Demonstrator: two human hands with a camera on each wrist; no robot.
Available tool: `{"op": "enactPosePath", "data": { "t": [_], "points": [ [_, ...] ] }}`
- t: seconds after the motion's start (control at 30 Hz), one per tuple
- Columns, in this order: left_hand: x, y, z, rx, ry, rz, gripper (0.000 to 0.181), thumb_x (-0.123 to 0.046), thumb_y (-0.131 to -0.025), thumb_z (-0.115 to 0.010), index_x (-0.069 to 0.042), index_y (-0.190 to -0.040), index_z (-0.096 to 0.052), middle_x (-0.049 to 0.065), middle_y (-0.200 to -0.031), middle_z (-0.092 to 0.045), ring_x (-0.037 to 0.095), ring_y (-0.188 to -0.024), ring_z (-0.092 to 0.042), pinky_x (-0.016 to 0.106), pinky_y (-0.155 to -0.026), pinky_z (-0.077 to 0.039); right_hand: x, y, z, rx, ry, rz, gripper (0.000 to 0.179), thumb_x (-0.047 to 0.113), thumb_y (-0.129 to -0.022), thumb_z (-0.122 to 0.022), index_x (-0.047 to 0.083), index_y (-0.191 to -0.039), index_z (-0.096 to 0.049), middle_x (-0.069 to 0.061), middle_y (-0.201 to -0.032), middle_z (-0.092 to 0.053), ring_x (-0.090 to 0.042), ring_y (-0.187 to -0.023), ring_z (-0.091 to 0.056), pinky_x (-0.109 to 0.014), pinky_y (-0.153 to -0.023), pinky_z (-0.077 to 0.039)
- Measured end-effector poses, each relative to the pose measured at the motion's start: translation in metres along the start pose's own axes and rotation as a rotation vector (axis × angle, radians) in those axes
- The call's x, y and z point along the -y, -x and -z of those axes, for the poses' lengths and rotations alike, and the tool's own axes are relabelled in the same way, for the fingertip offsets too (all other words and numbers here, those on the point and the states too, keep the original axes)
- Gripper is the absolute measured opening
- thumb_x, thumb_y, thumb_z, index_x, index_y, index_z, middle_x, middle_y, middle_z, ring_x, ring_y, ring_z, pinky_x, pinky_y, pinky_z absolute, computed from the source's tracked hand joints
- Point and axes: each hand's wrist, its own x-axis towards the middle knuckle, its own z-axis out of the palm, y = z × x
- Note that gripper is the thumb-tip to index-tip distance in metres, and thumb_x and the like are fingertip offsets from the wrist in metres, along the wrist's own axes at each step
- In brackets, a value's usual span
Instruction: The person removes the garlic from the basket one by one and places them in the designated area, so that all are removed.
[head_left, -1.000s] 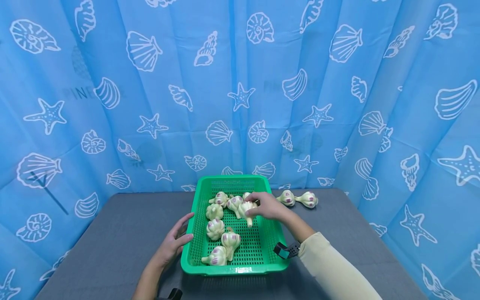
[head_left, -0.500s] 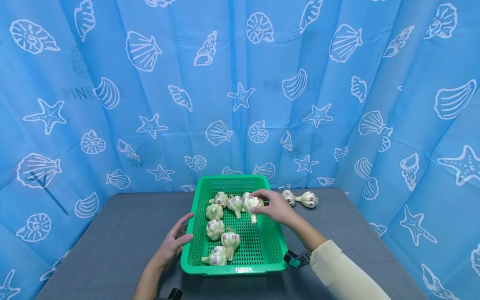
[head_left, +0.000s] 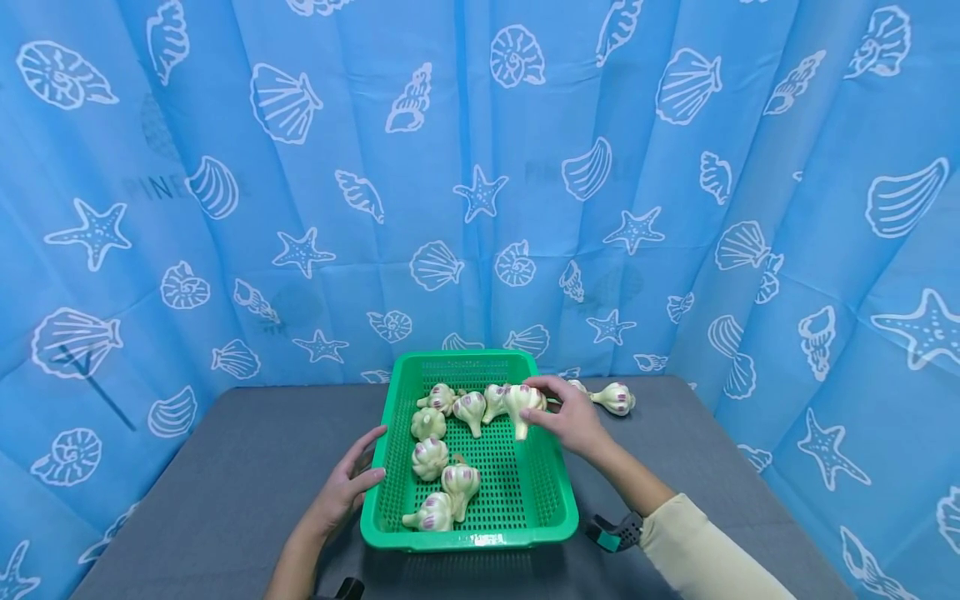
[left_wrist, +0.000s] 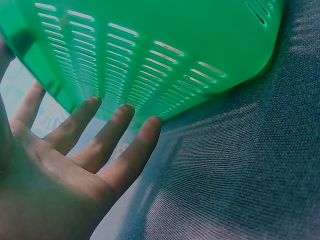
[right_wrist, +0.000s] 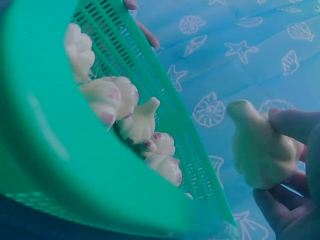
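In the head view, my right hand (head_left: 572, 421) pinches a garlic bulb (head_left: 521, 404) by its side, stem pointing down, over the right part of the green basket (head_left: 468, 540). The right wrist view shows this bulb (right_wrist: 262, 150) between thumb and fingers, apart from the basket wall. Several other garlic bulbs (head_left: 430, 458) lie inside along the basket's left side and back. My left hand (head_left: 337, 492) rests at the basket's left side. Its fingers (left_wrist: 112, 130) are spread and fairly straight against the perforated wall in the left wrist view.
Behind the basket's right side, a garlic bulb (head_left: 615, 398) lies on the grey tablecloth (head_left: 277, 442), with another partly hidden by my right hand. A blue shell-print curtain (head_left: 450, 208) hangs along the table's back and sides.
My right hand has lifted the garlic bulb and carried it right, from above the basket's middle towards its right rim. The left hand and basket have stayed in place.
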Motion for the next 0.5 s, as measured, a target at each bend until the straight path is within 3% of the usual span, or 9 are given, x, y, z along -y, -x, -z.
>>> {"op": "enactPosePath", "data": {
  "t": [0.3,0.5],
  "points": [
    [0.001,-0.001,0.000,-0.015,-0.007,0.011,0.066,-0.009,-0.098,-0.053,-0.013,-0.155,-0.020,0.031,-0.151,-0.020,0.045,-0.128,-0.040,0.043,-0.086,-0.051,-0.009,0.012,0.012,-0.107,-0.054,0.022,0.041,-0.003,-0.081,-0.076,-0.008,-0.120,-0.061,-0.021,-0.118,-0.060,-0.031,-0.107,-0.057,-0.034,-0.086,-0.052],
    [0.002,-0.001,-0.001,-0.045,-0.006,0.026,0.066,-0.011,-0.097,-0.054,-0.016,-0.155,-0.023,0.029,-0.152,-0.022,0.043,-0.127,-0.042,0.044,-0.087,-0.051,-0.014,0.018,0.019,-0.166,-0.062,0.032,0.040,-0.004,-0.082,-0.074,-0.008,-0.120,-0.061,-0.022,-0.119,-0.060,-0.026,-0.106,-0.057,-0.026,-0.083,-0.052]
  ]
}}
